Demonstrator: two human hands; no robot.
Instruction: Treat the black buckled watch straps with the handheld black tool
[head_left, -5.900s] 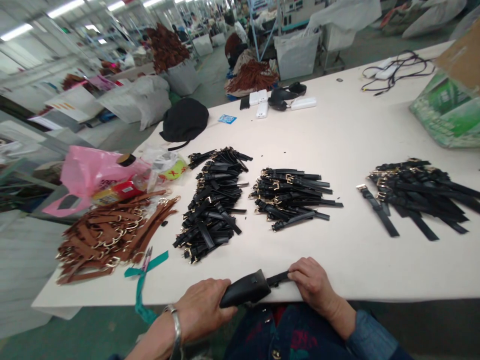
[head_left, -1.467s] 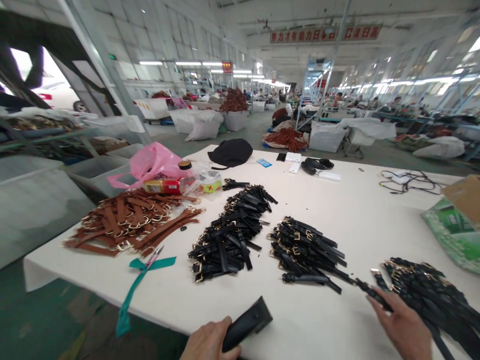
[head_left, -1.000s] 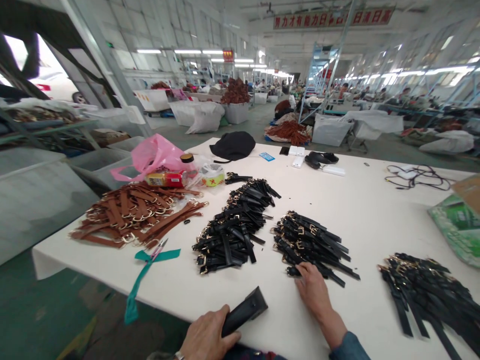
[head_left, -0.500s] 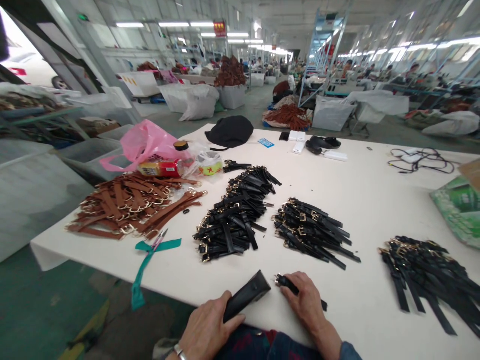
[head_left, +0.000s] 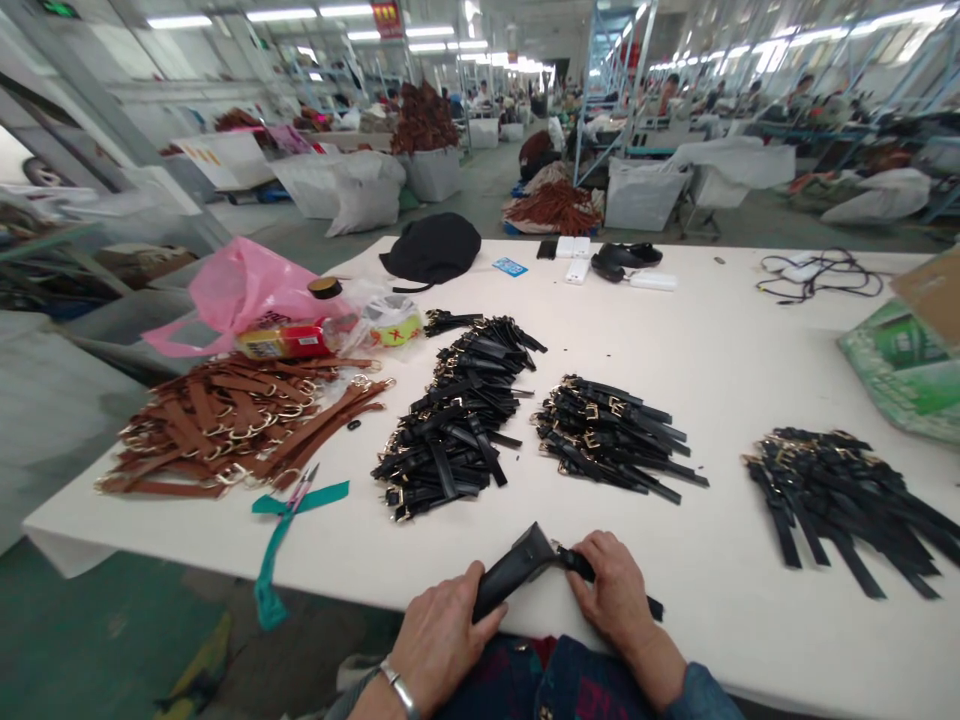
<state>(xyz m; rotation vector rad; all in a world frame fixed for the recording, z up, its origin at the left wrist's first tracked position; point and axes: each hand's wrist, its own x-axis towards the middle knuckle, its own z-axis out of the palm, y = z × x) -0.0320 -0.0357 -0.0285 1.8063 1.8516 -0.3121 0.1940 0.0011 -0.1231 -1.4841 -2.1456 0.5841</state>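
Factory hall, white table (head_left: 735, 350). Left hand (head_left: 441, 628) grips black oblong object (head_left: 516, 570) at near edge, tilted up to the right. Right hand (head_left: 613, 590) pinches black strap (head_left: 577, 562), buckle end just beside object's end; contact unclear. Beyond: long black pile (head_left: 454, 425), middle black pile (head_left: 611, 437), right black pile (head_left: 844, 500). Left: brown strap pile (head_left: 217, 420), teal ribbon (head_left: 276, 542) nearer.

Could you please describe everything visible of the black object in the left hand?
The black object is smooth, shiny, its material unclear, widening toward a blunt far end. The left hand grips its near end; it points forward and right, its far end beside the black strap in the right hand, contact unclear.
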